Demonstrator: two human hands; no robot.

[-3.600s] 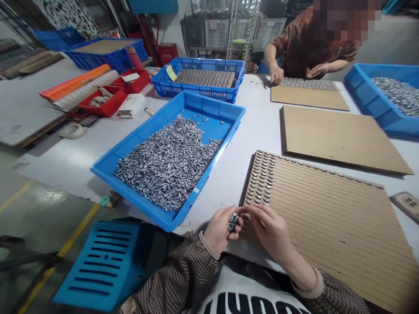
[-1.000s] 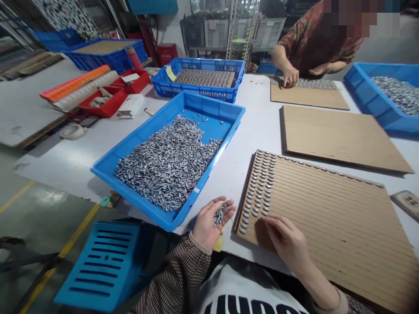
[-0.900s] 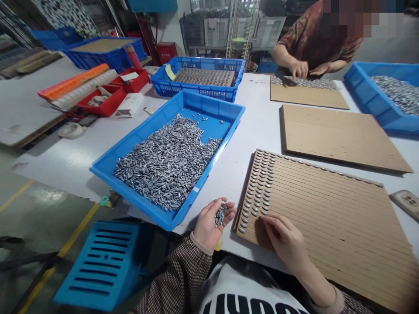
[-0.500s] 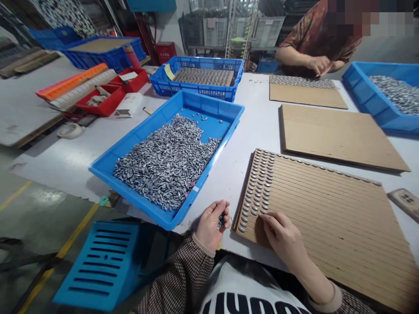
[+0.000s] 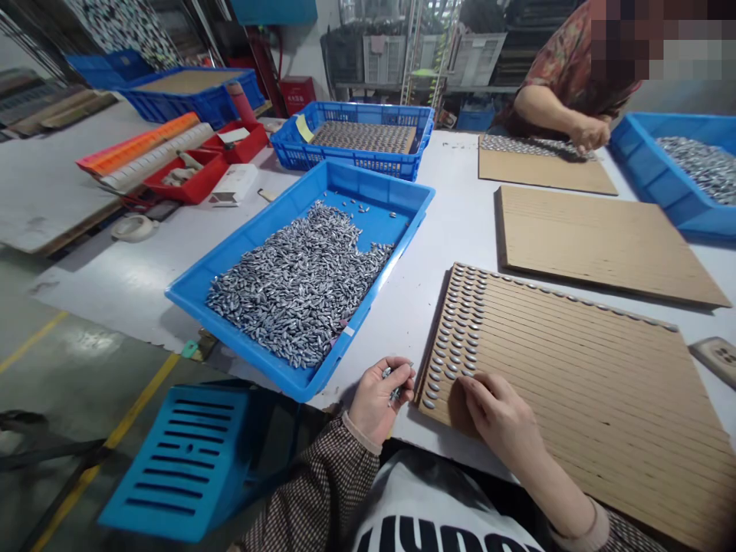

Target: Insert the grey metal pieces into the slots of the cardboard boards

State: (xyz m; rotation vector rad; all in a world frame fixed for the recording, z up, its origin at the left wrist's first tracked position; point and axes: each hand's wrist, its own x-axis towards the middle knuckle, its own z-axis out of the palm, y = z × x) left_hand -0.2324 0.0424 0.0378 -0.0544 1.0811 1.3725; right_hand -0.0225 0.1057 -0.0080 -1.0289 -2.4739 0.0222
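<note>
My left hand (image 5: 382,400) is closed around several small silver spindle-shaped pieces (image 5: 395,392), some showing between the thumb and fingers. It hovers just left of a grooved cardboard sheet (image 5: 580,383). On that sheet, columns of the same silver pieces (image 5: 460,322) lie along the left side, with one line of them along the far edge. My right hand (image 5: 500,414) has thumb and forefinger pinched together at the cardboard, beside the near end of the columns. Whatever is between those fingertips is hidden. A blue tray (image 5: 373,295) to the left holds a heap of loose silver pieces (image 5: 293,284).
Another cardboard stack (image 5: 603,238) lies beyond my sheet. Across the table a co-worker's hands (image 5: 589,134) are over a partly covered sheet (image 5: 540,169), near a blue bin (image 5: 649,161). Red boxes (image 5: 195,180) and a tape roll (image 5: 133,228) sit left; a blue stool (image 5: 172,452) stands below.
The view has shifted slightly, so the scene sits a little further right. My left thumb and fingers have shifted over the pieces. My right hand stays at nearly the same spot. The co-worker's hands moved right.
</note>
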